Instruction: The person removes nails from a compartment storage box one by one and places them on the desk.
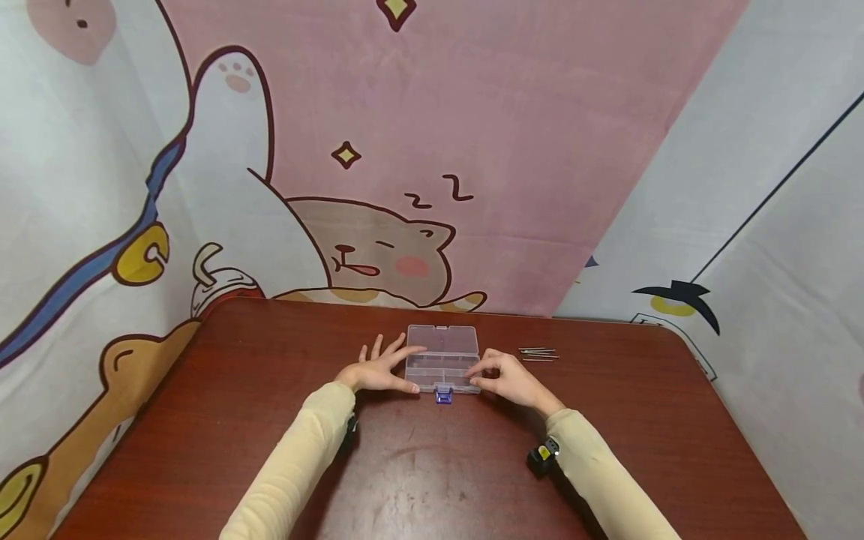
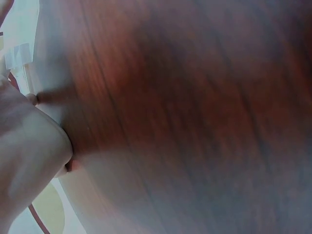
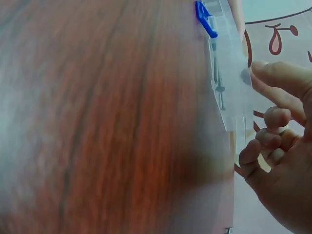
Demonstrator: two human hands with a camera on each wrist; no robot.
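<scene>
Cream sleeves (image 1: 290, 457): mine, reaching in from the near side of the clear box.
Clear box (image 1: 430, 379): on the brown table (image 1: 418, 480) between my hands, lid (image 1: 442, 340) open at its far side, blue latch (image 1: 443, 397) at its near edge.
Left hand (image 1: 374, 371): fingers spread wide, thumb at the box's near left corner.
Right hand (image 1: 509, 377): fingers bent at the box's right edge; whether they pinch anything, I cannot tell.
Metal rods (image 1: 538, 352): right of the box.

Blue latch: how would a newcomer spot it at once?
On the brown table, an open clear box sits between the left hand and right hand. The blue latch is centred on its near edge, the only blue on otherwise clear plastic.
</scene>
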